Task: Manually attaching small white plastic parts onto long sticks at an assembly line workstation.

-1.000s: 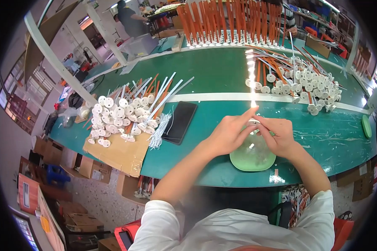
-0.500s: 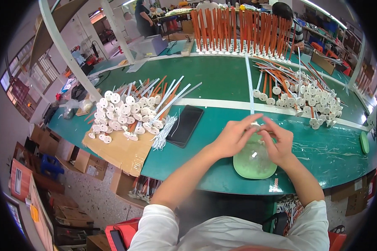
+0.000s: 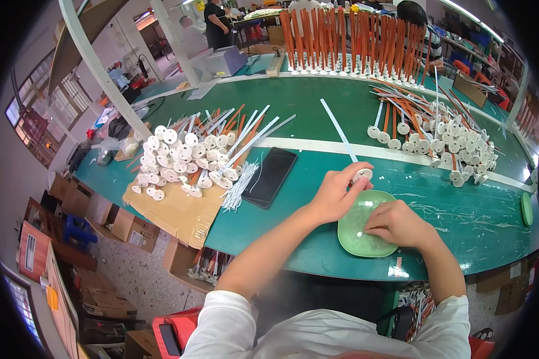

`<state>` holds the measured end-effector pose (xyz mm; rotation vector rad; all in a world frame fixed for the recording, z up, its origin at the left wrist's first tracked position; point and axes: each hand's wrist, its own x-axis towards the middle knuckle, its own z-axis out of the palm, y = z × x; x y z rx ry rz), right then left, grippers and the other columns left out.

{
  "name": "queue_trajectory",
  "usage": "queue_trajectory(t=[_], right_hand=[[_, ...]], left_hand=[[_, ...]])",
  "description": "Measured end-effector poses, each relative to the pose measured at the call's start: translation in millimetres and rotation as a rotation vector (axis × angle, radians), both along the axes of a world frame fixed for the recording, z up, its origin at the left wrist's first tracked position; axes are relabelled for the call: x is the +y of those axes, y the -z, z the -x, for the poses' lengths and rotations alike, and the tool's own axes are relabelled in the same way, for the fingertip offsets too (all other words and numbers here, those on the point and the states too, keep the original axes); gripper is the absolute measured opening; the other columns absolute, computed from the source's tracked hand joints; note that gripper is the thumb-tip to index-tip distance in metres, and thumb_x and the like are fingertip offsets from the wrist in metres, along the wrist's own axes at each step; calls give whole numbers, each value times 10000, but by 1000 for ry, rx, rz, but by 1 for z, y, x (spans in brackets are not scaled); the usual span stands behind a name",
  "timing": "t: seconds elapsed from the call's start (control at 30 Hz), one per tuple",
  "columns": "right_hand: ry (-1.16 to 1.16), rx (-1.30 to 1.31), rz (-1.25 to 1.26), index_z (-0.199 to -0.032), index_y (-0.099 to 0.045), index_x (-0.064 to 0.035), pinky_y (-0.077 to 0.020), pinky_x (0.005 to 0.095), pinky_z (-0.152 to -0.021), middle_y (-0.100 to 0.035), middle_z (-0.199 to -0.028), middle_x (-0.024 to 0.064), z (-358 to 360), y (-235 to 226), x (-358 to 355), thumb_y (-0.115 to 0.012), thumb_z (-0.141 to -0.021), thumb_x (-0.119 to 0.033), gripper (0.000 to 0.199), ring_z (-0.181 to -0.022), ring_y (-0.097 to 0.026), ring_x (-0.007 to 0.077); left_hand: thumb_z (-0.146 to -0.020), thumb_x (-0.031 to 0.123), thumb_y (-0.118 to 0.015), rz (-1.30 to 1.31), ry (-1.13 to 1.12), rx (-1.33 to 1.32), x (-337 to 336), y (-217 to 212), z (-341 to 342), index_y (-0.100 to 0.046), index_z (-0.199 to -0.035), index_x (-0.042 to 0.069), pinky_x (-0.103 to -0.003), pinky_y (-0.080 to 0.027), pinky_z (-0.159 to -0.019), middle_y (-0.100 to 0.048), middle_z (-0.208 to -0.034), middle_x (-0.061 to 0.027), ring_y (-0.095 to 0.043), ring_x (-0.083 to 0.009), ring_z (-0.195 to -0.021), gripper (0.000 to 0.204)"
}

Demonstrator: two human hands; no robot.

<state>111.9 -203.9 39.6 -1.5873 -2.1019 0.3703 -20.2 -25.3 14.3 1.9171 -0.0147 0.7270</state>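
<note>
Brown cardboard sheet (image 3: 176, 209) at near table edge, left; cardboard boxes (image 3: 126, 224) on floor below it. Left hand (image 3: 335, 194) pinches white disc with white rod (image 3: 354, 161) just above green dish (image 3: 356, 230). Right hand (image 3: 395, 224) curled, fingertips down in dish; what it grips, cannot tell. Black phone (image 3: 269, 176) left of hands. Heap of disc-and-rod pieces (image 3: 191, 155) farther left, another heap (image 3: 449, 143) at right. Orange rods upright (image 3: 353, 39) along far edge.

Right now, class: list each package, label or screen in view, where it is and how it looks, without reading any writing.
Black flat rectangular phone: dark screen, on the green table, left of the left hand.
Brown cardboard boxes: on the floor, lower left.
Small patterned sticker: on the table's near edge.
</note>
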Motion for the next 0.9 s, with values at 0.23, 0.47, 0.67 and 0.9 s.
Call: queue_trajectory(t=[0.23, 0.47, 0.67, 0.9], right_hand=[[117, 134, -76, -916, -778, -51, -570, 361, -704, -728, -817, 91, 5, -3, 0, -774, -797, -64, 119, -756, -711, 259], [322, 351, 0, -938, -758, -30, -575, 272, -646, -739, -743, 87, 1, 3, -1, -784, -819, -74, 130, -650, -723, 149], [396, 513, -42, -925, -737, 28, -593, 263, -682, -754, -801, 101, 3, 8, 1, -749, -873, -44, 90, -718, -744, 148], [526, 819, -114, -969, -715, 54, -580, 246, -667, -736, -840, 90, 4, 7, 3, -690, -922, 1, 75, -735, -712, 121]], left_hand=[[-1027, 138, -547, -35, 1, -7, -2, -1, -1, -603, -1268, 47, -332, -571, -801, -756, -928, -133, -754, -230, -891, 263], [-1007, 129, -580, -23, 30, -3, -4, -1, 1, -607, -1253, 31, -331, -571, -815, -757, -938, -136, -753, -224, -905, 265], [-918, 101, -713, -1, 54, 10, -9, -10, 5, -624, -1223, 34, -341, -569, -880, -759, -947, -115, -748, -202, -937, 324], [-827, 7, -793, 67, 54, 29, -12, -12, 7, -645, -1164, 34, -326, -558, -922, -749, -966, -100, -744, -187, -959, 370]])
